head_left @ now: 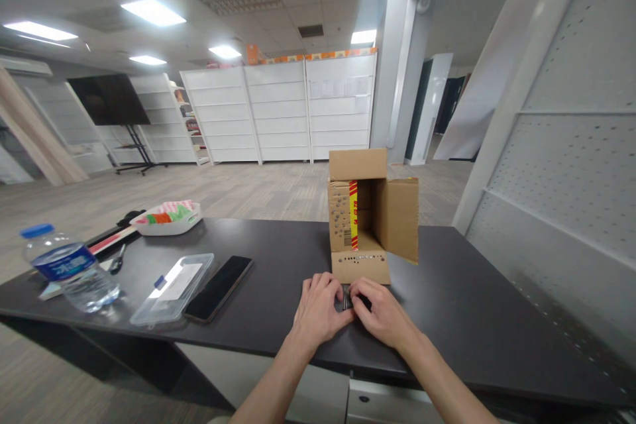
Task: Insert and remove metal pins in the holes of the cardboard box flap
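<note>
My left hand (318,308) and my right hand (381,313) are close together on the dark desk, fingers curled inward. Between their fingertips is a small bundle of thin, shiny metal-looking rods (346,298); their exact kind is too small to tell. Both hands pinch at it from either side. Just beyond the fingers stands an open cardboard box (380,212), its opening facing me. Small holes or dark dots run across its lower flap (360,260) and its left flap (340,212), which also bears a yellow-and-red tape strip. The right flap (405,218) swings outward.
On the left of the desk (288,258) are a smartphone (218,288), a clear plastic case (173,288), a water bottle (72,268), a black pen (118,260) and a white basket (169,222) with colourful packets. A white perforated panel (561,212) rises at the right.
</note>
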`<state>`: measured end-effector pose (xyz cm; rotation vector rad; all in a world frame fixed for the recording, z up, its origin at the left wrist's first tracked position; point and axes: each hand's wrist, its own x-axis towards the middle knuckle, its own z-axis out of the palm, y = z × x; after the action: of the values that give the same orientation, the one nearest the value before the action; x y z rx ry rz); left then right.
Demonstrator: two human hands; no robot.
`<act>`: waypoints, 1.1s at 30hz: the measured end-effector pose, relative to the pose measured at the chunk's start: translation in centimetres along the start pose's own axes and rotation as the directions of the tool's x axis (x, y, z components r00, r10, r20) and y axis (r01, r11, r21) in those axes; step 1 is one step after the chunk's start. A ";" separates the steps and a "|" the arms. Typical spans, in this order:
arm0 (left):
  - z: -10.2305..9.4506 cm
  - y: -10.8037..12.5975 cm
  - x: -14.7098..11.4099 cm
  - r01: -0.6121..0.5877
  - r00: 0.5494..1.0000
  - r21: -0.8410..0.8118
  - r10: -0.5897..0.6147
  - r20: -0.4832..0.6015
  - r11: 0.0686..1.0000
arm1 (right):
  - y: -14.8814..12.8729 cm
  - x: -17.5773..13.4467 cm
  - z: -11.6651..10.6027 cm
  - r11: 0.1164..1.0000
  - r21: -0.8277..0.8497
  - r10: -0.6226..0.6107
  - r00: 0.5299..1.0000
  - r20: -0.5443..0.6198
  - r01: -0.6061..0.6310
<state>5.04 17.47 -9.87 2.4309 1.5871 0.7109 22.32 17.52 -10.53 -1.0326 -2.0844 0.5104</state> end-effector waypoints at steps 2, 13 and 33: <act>0.0 0.0 0.0 0.001 1.000 -0.001 -0.001 -0.003 1.000 | 0.0 0.0 0.0 1.000 0.012 -0.004 1.000 0.000 0.004; -0.1 0.0 0.1 0.011 1.000 -0.005 -0.011 0.013 1.000 | -0.3 -0.1 -0.3 0.999 0.045 -0.028 1.000 0.008 0.027; -0.1 0.1 0.1 -0.001 1.000 -0.004 0.001 0.008 1.000 | -0.4 0.0 -0.4 0.998 0.041 -0.056 0.998 0.019 0.055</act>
<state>5.10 17.51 -9.71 2.4282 1.5799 0.7026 22.43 17.30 -10.08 -0.9469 -2.1062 0.5347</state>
